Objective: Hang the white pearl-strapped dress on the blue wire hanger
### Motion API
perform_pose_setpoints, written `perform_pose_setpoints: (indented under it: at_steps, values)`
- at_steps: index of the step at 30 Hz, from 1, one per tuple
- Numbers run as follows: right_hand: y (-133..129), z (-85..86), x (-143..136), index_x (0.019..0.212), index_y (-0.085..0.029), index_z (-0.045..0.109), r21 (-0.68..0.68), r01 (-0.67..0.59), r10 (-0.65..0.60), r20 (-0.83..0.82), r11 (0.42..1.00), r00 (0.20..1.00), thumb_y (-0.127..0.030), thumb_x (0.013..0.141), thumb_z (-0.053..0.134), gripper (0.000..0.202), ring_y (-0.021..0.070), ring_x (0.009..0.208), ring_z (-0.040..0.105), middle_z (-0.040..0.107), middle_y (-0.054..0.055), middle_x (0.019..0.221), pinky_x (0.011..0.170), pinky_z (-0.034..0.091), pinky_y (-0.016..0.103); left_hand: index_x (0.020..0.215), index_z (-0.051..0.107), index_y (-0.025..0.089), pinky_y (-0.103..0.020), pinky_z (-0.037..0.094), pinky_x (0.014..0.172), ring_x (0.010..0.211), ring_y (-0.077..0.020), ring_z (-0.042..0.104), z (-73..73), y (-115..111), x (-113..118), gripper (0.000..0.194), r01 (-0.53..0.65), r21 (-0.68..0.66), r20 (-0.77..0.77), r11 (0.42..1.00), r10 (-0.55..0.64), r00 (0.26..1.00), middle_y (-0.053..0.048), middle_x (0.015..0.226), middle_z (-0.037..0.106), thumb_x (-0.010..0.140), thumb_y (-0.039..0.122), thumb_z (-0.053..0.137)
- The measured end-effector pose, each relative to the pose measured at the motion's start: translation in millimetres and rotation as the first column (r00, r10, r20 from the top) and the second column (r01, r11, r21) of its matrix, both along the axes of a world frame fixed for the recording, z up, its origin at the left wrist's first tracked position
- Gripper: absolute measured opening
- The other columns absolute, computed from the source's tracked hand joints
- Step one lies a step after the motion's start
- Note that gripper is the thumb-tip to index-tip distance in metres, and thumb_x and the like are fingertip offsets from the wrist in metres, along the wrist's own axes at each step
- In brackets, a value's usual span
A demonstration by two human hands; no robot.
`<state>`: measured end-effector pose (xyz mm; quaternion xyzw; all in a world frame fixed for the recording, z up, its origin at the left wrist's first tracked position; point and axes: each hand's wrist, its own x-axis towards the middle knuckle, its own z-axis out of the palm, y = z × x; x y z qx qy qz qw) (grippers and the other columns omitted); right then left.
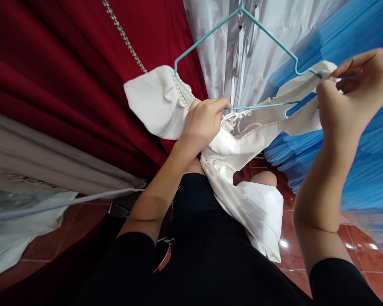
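A white dress (242, 148) with pearl-beaded edges and lacing hangs on a thin teal clothes hanger (207, 40). Its skirt drapes down over my lap. My left hand (204, 121) is closed around the hanger's lower bar and the dress's neckline, left of the lacing. At the hanger's right end, my right hand (354, 85) pinches the beaded edge of the dress's shoulder between thumb and fingers. The left puffed sleeve (156, 102) sits over the hanger's other end.
A dark red curtain or gown (83, 85) with a silvery chain (124, 36) fills the left. White fabric (207, 25) hangs behind the hanger, and blue tulle (367, 170) on the right. Red tiles (293, 238) cover the floor. A pale pole-like strip (67, 202) crosses at lower left.
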<state>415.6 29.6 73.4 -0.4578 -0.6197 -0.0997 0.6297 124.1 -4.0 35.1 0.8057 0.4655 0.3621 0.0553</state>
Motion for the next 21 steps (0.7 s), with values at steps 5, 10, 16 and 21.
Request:
perform_pose_setpoints:
  at_steps: [5,10,16,21]
  values:
    - [3.2,28.0,-36.0,0.072,-0.027,0.035,0.005,-0.001,0.001,0.012,1.000,1.000,0.005,0.062,0.052,0.038,0.0091,0.066,0.048,0.052,0.000,0.075,0.050,0.024,0.027,0.099,0.069,0.026,-0.038,0.047,0.081,0.079,-0.0206,0.065,-0.9,-3.8,7.3,0.039,0.028,-0.019,0.054,0.999,-0.027,0.998,0.000,0.080,0.069,0.087,-0.002,0.045]
    - [9.6,19.7,-49.2,0.077,-0.027,0.039,0.008,-0.084,0.083,0.057,0.996,0.995,0.004,0.069,0.051,0.034,0.0088,0.064,0.049,0.056,0.000,0.080,0.054,0.028,0.028,0.101,0.069,0.025,-0.043,0.046,0.093,0.081,-0.0219,0.067,-2.1,-0.5,8.6,0.036,-0.019,-0.026,0.010,0.999,0.020,1.000,0.000,0.081,0.069,0.091,-0.002,0.046]
    - [18.7,3.0,-57.9,0.097,-0.022,0.058,0.290,-0.391,0.410,-0.005,0.873,0.912,-0.002,0.072,0.052,0.033,0.0148,0.077,0.060,0.057,0.005,0.094,0.058,0.030,0.030,0.101,0.067,0.024,-0.044,0.044,0.099,0.096,-0.0249,0.067,-1.6,-5.3,19.0,0.035,-0.105,-0.031,-0.058,0.994,0.104,0.993,-0.002,0.091,0.074,0.095,0.001,0.041]
    - [-18.2,9.4,-81.0,0.123,-0.027,0.063,-0.027,-0.581,0.559,0.312,0.813,0.768,-0.014,0.086,0.055,0.040,0.0199,0.101,0.066,0.064,0.004,0.116,0.088,0.054,0.038,0.112,0.065,0.023,-0.045,0.041,0.106,0.110,-0.0269,0.065,-14.6,-9.2,29.6,0.034,-0.156,0.012,-0.023,0.988,0.156,0.987,-0.005,0.108,0.074,0.100,0.004,0.039]
